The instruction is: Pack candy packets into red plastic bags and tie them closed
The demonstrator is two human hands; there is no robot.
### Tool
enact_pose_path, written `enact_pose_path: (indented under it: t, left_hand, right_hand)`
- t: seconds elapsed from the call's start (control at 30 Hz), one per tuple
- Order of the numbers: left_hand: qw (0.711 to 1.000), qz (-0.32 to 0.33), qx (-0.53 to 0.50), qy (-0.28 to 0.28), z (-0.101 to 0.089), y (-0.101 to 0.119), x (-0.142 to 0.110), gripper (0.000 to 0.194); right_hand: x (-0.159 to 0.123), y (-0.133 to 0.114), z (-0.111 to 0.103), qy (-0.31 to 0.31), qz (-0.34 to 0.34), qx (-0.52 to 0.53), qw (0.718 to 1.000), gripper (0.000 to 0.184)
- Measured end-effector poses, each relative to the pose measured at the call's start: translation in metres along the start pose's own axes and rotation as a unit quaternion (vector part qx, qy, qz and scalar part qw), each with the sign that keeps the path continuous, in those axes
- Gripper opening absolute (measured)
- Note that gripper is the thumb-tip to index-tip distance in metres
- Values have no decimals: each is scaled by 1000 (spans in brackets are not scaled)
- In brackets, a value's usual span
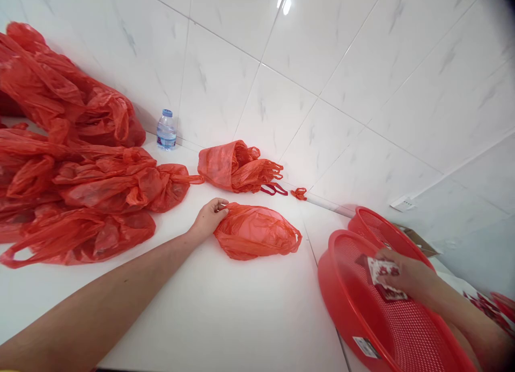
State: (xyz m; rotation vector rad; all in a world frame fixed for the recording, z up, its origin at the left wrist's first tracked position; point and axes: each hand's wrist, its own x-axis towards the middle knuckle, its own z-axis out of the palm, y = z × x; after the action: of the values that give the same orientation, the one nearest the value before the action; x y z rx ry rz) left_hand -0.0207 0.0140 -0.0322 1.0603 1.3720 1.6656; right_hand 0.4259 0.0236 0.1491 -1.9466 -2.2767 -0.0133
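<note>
My left hand (210, 220) pinches the rim of a red plastic bag (257, 232) that lies on its side on the white table. The bag's handles point right, and I cannot make out anything inside it. Over on the right, my right hand (396, 273) is closed on a small white packet with red print (380, 270), above the large red plastic basket (341, 275). A darker printed packet (392, 293) shows just below those fingers; whether it is held too is unclear.
Several filled red bags (80, 173) are heaped at the left. By the tiled wall stand a water bottle (166, 131) and a bundle of red bags (237, 168), with a small red scrap (299, 193) beside it. A second red basket (370, 222) sits behind the first.
</note>
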Motion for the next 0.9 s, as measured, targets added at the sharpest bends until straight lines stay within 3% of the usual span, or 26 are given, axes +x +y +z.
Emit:
enact_pose_path:
  t: [0.17,0.3,0.47,0.67,0.9]
  left_hand:
    - [1000,5,2,2,0,-1,1,29]
    - [1000,9,5,5,0,-2,1,29]
    - [1000,14,5,9,-1,-2,1,28]
    - [1000,13,9,7,-1,-3,1,30]
    - [1000,11,8,0,-1,-4,2,32]
  right_hand:
    - [18,-78,-12,-27,-56,59,996,15]
    - [33,-143,11,-105,-128,168,972,15]
    - [58,-197,49,-98,-251,174,947,18]
    - [75,-221,76,-100,-277,137,946,26]
    - [48,-198,70,-124,-250,152,948,36]
